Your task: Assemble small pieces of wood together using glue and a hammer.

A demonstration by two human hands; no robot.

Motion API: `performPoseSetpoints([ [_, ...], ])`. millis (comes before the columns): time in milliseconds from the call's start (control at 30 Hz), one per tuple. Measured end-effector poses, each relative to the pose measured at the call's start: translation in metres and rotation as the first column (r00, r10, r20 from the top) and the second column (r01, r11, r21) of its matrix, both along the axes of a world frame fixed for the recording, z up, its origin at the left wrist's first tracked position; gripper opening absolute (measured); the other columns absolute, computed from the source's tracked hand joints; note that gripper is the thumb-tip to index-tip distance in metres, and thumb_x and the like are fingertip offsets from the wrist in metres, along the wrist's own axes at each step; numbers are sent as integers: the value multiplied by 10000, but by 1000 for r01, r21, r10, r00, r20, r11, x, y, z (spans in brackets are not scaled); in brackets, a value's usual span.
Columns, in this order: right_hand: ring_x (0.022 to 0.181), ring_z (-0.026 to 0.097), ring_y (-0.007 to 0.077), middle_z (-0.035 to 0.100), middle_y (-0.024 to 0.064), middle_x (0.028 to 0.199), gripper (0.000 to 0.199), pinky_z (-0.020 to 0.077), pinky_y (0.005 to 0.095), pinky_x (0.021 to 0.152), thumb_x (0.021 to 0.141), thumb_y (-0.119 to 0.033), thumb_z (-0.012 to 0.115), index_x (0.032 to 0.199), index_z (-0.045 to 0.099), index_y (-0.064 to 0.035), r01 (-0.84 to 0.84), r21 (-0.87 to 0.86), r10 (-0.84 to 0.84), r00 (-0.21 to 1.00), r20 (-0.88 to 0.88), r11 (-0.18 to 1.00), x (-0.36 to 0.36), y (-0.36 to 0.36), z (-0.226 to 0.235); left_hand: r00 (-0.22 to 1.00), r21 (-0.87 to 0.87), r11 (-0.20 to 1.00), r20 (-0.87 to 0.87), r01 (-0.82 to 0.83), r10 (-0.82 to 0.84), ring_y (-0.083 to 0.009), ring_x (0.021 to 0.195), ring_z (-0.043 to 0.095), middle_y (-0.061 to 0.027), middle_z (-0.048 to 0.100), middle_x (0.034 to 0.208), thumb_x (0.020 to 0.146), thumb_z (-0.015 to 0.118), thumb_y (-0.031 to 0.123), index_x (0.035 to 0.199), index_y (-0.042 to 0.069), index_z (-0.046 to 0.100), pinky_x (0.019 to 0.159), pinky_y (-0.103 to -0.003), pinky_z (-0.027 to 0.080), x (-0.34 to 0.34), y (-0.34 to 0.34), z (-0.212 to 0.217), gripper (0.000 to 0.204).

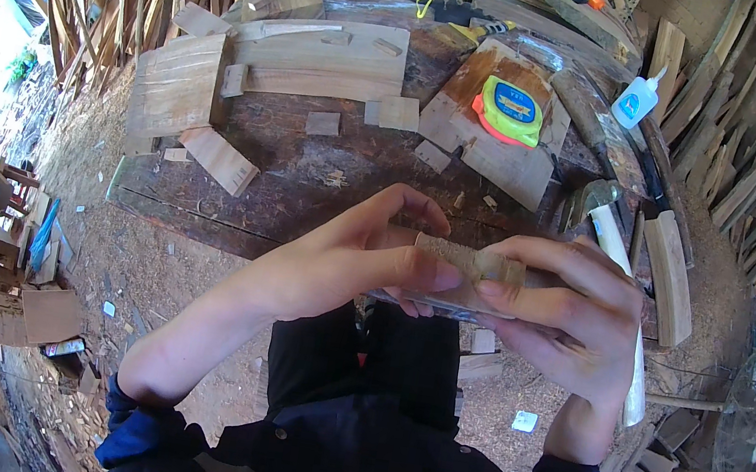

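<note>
Between both hands, over the near edge of the workbench, is a small brown block of wood with a rough-looking top. My left hand is closed on its left end, thumb laid along the near side. My right hand grips the right end, with the thumb and fingers pressed on it. The fingers cover much of the block, so its full shape is hidden. Just beyond my right hand, a hammer-like tool with a long pale handle leans across the bench's right side.
On the dark workbench lie wooden boards, small offcuts, a yellow-green tape measure and a brush. A white squeeze bottle stands at the far right. Wood strips lean along the walls. Shavings cover the floor.
</note>
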State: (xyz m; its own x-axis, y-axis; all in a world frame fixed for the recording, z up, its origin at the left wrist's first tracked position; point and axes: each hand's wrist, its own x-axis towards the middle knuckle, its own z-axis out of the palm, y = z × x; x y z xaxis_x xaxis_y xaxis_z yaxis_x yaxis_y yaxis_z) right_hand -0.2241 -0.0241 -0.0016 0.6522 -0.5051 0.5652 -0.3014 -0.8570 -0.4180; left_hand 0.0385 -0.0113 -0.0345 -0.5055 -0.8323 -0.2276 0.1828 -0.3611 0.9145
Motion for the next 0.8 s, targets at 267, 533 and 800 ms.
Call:
performPoseSetpoints([
  [267, 902, 741, 267, 747, 100, 1155, 357, 570, 362, 758, 746, -188, 896, 1090, 803, -177, -21, 52, 19, 999, 49, 998, -1, -8, -15, 1000, -5, 1000, 27, -15, 15, -172, 943, 704, -113, 713, 1059, 923, 750, 180, 1368, 19, 459, 855, -303, 560, 1, -4, 3, 556],
  [533, 934, 749, 277, 747, 117, 1152, 399, 590, 356, 768, 711, -143, 925, 1089, 802, -172, -34, 122, 14, 986, 166, 992, 2, -14, -33, 997, -47, 997, 58, -57, 60, -179, 949, 679, -98, 675, 1077, 934, 750, 189, 1354, 17, 478, 860, -327, 555, 0, -8, -2, 529],
  [800, 977, 756, 288, 743, 199, 1152, 467, 610, 370, 808, 675, -109, 961, 1088, 744, -102, -89, 58, 78, 983, 168, 994, 0, -18, -37, 991, -54, 998, 131, 16, -9, -162, 933, 669, -96, 685, 1035, 943, 764, 200, 1346, 25, 480, 856, -310, 544, 4, -13, -1, 523],
])
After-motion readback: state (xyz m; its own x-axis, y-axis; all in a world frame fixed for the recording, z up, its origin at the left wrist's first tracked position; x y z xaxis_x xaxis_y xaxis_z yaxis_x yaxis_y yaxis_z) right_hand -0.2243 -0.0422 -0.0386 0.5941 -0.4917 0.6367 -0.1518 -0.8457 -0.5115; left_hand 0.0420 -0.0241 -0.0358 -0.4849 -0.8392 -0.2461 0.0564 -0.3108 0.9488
